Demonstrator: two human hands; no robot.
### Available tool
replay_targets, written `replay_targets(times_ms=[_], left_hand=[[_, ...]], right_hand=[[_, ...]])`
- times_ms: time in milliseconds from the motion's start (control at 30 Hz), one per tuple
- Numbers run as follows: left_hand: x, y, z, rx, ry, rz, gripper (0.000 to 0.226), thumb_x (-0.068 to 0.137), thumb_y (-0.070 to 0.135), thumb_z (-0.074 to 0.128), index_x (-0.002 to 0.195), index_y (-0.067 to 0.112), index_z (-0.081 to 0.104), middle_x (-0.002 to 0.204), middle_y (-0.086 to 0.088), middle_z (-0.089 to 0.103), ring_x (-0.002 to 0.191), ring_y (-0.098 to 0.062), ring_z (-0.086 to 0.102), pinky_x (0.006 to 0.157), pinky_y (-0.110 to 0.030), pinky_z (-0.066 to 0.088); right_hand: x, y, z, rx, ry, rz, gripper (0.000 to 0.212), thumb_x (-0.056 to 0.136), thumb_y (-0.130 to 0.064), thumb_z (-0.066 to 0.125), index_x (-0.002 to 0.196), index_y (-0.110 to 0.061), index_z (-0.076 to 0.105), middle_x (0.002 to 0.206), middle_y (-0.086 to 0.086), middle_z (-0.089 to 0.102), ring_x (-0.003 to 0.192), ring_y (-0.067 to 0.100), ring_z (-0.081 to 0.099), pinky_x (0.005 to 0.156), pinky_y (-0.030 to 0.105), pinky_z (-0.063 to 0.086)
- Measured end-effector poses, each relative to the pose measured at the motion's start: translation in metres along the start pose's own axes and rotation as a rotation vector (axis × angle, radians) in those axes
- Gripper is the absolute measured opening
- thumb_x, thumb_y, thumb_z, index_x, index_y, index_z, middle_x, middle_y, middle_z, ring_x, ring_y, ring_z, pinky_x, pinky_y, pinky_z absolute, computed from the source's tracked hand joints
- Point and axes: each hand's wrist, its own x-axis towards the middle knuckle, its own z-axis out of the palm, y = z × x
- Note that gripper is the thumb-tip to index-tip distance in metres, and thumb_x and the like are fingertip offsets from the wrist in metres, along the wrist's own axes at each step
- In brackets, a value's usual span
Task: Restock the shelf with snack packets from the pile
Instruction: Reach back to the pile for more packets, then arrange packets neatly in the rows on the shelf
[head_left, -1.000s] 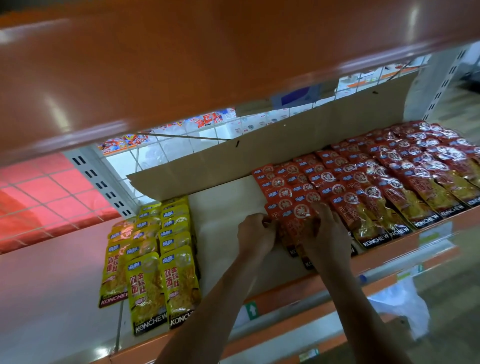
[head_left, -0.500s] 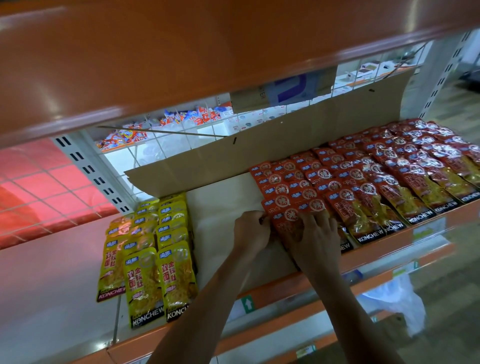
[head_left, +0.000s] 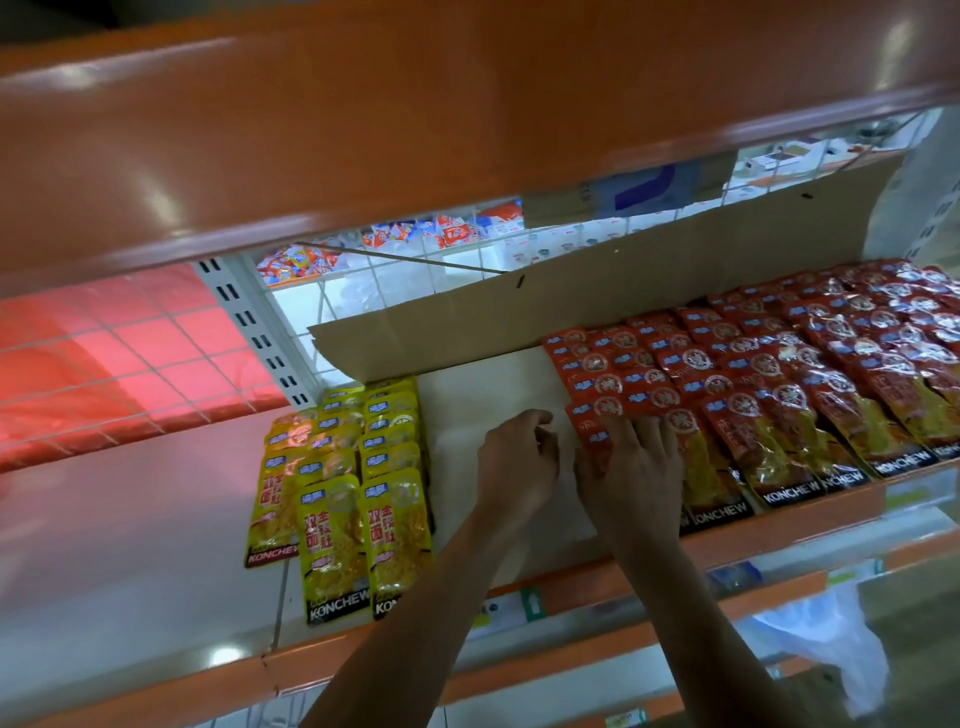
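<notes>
My right hand (head_left: 631, 467) presses straight fingers flat on the leftmost of the red snack packets (head_left: 727, 405), my left hand (head_left: 517, 457) sits loosely curled and empty beside them, and the shelf (head_left: 130, 519) shows a bare gap left to fill before the yellow packets (head_left: 353, 493).

We list this as a shop, on a self-service snack aisle. Our evidence:
- an orange metal shelf (head_left: 779, 525), with a second orange shelf (head_left: 363, 130) above it;
- red packets (head_left: 779, 374) of one brand, laid face up in overlapping rows;
- yellow packets (head_left: 343, 499) of the same brand in their own rows;
- paper labels (head_left: 519, 608) on the front rail;
- a slotted white upright (head_left: 260, 332) and a wire mesh back (head_left: 395, 291);
- more packaged goods (head_left: 447, 234) beyond the mesh.
</notes>
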Motion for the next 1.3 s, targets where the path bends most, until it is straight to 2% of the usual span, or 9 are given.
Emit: replay_targets(times_ms=[100, 233, 400, 500, 700, 867, 1033, 1167, 1300], left_hand=[[-0.004, -0.012, -0.022, 0.038, 0.093, 0.067, 0.029, 0.094, 0.017, 0.054, 0.122, 0.015, 0.063, 0.111, -0.005, 0.068, 0.099, -0.019, 0.065, 0.088, -0.034, 0.05], [-0.01, -0.037, -0.056, 0.045, 0.178, 0.066, 0.03, 0.092, 0.012, 0.057, 0.121, 0.014, 0.064, 0.114, -0.008, 0.066, 0.104, -0.021, 0.063, 0.09, -0.034, 0.049], [-0.022, -0.085, -0.109, 0.182, 0.278, 0.012, 0.034, 0.089, 0.013, 0.056, 0.122, 0.019, 0.063, 0.118, -0.008, 0.064, 0.11, -0.027, 0.057, 0.089, -0.034, 0.044], [-0.034, -0.118, -0.146, 0.225, 0.336, -0.019, 0.035, 0.085, 0.012, 0.058, 0.119, 0.018, 0.065, 0.117, -0.01, 0.065, 0.11, -0.03, 0.056, 0.09, -0.036, 0.043], [-0.056, -0.2, -0.218, 0.307, 0.457, -0.075, 0.034, 0.086, 0.015, 0.063, 0.12, 0.013, 0.065, 0.118, -0.01, 0.067, 0.113, -0.033, 0.056, 0.094, -0.037, 0.046], [-0.076, -0.281, -0.283, 0.41, 0.443, -0.208, 0.044, 0.095, 0.032, 0.051, 0.138, 0.021, 0.049, 0.138, -0.001, 0.054, 0.13, -0.023, 0.043, 0.106, -0.033, 0.037], [-0.102, -0.349, -0.345, 0.434, 0.431, -0.336, 0.05, 0.095, 0.036, 0.05, 0.141, 0.016, 0.043, 0.142, -0.005, 0.047, 0.131, -0.026, 0.039, 0.107, -0.035, 0.033], [-0.122, -0.388, -0.382, 0.474, 0.443, -0.376, 0.045, 0.093, 0.033, 0.051, 0.135, 0.017, 0.048, 0.129, -0.006, 0.053, 0.123, -0.026, 0.045, 0.102, -0.032, 0.034], [-0.14, -0.422, -0.413, 0.489, 0.495, -0.399, 0.03, 0.086, 0.019, 0.049, 0.112, 0.01, 0.061, 0.105, -0.012, 0.061, 0.101, -0.033, 0.055, 0.086, -0.041, 0.042]], right_hand=[[-0.002, -0.025, 0.012, 0.053, -0.081, -0.075, 0.038, 0.082, -0.019, 0.068, 0.117, -0.006, 0.062, 0.118, 0.014, 0.061, 0.11, 0.033, 0.053, 0.091, 0.04, 0.041], [-0.01, -0.065, 0.03, 0.133, -0.139, -0.189, 0.036, 0.083, -0.016, 0.068, 0.117, -0.007, 0.063, 0.118, 0.012, 0.062, 0.111, 0.031, 0.054, 0.093, 0.039, 0.042], [-0.023, -0.131, 0.057, 0.215, -0.184, -0.288, 0.03, 0.075, -0.011, 0.072, 0.104, -0.004, 0.067, 0.107, 0.017, 0.066, 0.1, 0.04, 0.057, 0.082, 0.046, 0.05], [-0.037, -0.176, 0.075, 0.199, -0.223, -0.363, 0.03, 0.073, -0.012, 0.071, 0.102, -0.005, 0.067, 0.102, 0.017, 0.066, 0.097, 0.04, 0.058, 0.08, 0.044, 0.05], [-0.073, -0.275, 0.121, 0.218, -0.301, -0.446, 0.037, 0.077, -0.012, 0.068, 0.113, -0.006, 0.065, 0.113, 0.017, 0.065, 0.108, 0.038, 0.056, 0.092, 0.043, 0.044], [-0.114, -0.359, 0.161, 0.208, -0.381, -0.513, 0.038, 0.085, -0.018, 0.06, 0.122, -0.013, 0.06, 0.125, 0.009, 0.06, 0.116, 0.03, 0.051, 0.097, 0.037, 0.04], [-0.155, -0.432, 0.196, 0.196, -0.488, -0.567, 0.039, 0.091, -0.026, 0.054, 0.128, -0.019, 0.053, 0.128, 0.003, 0.055, 0.116, 0.023, 0.049, 0.098, 0.032, 0.039], [-0.184, -0.481, 0.217, 0.257, -0.573, -0.541, 0.039, 0.089, -0.024, 0.056, 0.128, -0.017, 0.054, 0.127, 0.005, 0.055, 0.116, 0.025, 0.049, 0.097, 0.033, 0.04], [-0.205, -0.524, 0.23, 0.328, -0.626, -0.506, 0.03, 0.087, -0.022, 0.058, 0.116, -0.015, 0.061, 0.116, 0.007, 0.061, 0.106, 0.025, 0.054, 0.086, 0.032, 0.044]])
